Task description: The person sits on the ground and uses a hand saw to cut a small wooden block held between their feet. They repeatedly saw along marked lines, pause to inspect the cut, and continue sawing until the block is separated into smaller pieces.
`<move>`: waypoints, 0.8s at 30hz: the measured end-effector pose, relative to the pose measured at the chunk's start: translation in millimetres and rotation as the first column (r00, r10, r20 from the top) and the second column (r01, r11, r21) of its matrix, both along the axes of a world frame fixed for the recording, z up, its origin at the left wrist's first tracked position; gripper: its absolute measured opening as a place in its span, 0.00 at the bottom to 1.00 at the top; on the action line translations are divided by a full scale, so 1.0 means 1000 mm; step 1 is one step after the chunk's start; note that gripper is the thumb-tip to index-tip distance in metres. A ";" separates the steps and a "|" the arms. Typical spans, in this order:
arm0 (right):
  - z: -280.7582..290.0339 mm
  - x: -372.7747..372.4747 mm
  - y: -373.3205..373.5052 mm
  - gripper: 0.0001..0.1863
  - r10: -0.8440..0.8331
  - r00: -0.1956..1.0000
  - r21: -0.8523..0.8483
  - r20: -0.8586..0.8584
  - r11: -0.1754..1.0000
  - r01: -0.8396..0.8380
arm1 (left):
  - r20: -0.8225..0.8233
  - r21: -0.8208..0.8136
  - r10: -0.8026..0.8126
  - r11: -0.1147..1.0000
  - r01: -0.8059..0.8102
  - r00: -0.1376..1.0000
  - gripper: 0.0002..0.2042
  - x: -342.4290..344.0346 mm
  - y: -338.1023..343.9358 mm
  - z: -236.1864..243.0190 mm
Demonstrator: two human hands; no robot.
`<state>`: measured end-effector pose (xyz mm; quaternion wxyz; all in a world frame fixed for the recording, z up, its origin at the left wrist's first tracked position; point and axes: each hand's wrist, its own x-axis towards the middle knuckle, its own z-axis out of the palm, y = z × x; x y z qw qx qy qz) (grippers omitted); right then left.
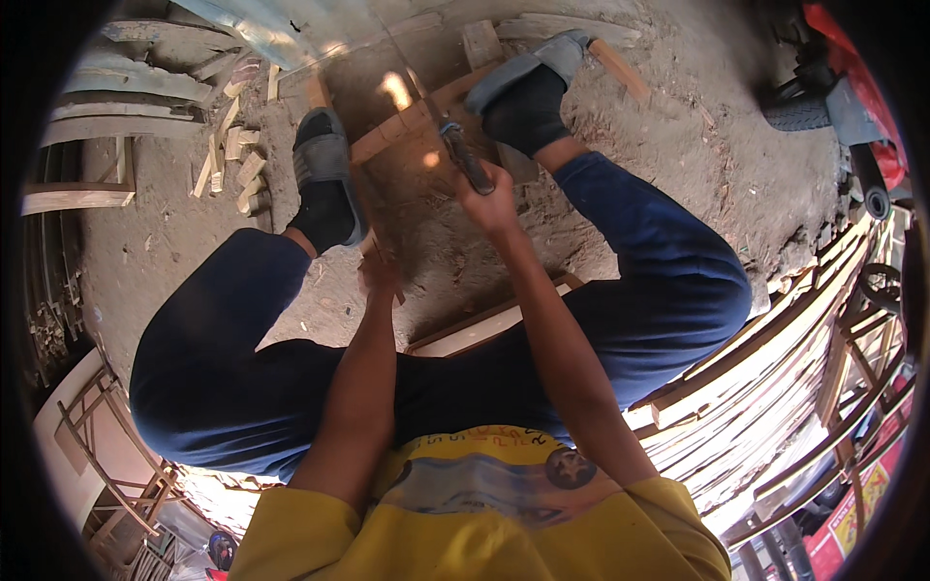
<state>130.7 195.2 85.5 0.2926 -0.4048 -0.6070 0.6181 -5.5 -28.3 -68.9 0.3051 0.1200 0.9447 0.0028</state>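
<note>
My right hand (488,200) is wrapped round the dark handle of a handsaw (465,158), with blue binding near the blade. Its narrow blade points away from me and crosses a wooden crosspiece (387,136) low on the ground. Between my knees, my left hand (378,275) is closed on the near end of a wooden strip (380,244) that runs past my left foot (327,179). That foot, in a grey sandal and dark sock, rests by the strip. My right foot (528,102) is planted at the crosspiece's other end.
Small wood offcuts (250,169) lie on the dirt floor to the left. Curved boards (136,107) are stacked at the far left. A wheel (799,114) and red sheet (862,87) stand far right. Long timber strips (775,368) lie at near right; a board (475,329) lies by my lap.
</note>
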 end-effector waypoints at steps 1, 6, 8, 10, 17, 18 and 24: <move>-0.005 0.001 0.000 0.12 -0.004 1.000 0.019 -0.025 1.000 0.005 | -0.001 0.021 0.007 1.000 -0.007 1.000 0.25 0.003 0.007 0.013; -0.007 0.001 -0.002 0.12 -0.007 1.000 0.043 0.030 0.999 0.006 | -0.056 0.019 -0.061 0.998 0.062 0.997 0.27 0.011 0.012 0.031; -0.015 0.002 -0.003 0.12 -0.013 0.999 0.095 0.042 0.995 0.009 | 0.036 -0.009 -0.074 0.997 0.074 0.997 0.32 0.003 0.016 0.028; -0.012 -0.001 -0.005 0.11 -0.020 0.997 0.106 0.077 0.994 0.012 | 0.030 -0.039 -0.132 0.990 0.133 0.991 0.33 0.007 0.030 0.040; 0.001 -0.003 -0.011 0.11 0.006 0.998 0.100 0.063 0.995 -0.013 | -0.023 0.012 -0.061 0.998 0.061 0.998 0.34 0.000 0.023 -0.003; 0.003 -0.001 -0.010 0.11 0.003 0.997 0.109 0.073 0.994 -0.011 | -0.009 0.033 -0.091 0.995 0.091 0.996 0.34 -0.001 0.021 0.001; 0.012 0.000 -0.007 0.10 -0.013 0.988 0.100 0.157 0.995 -0.003 | 0.017 0.032 -0.049 0.998 0.048 0.999 0.34 -0.012 0.011 0.022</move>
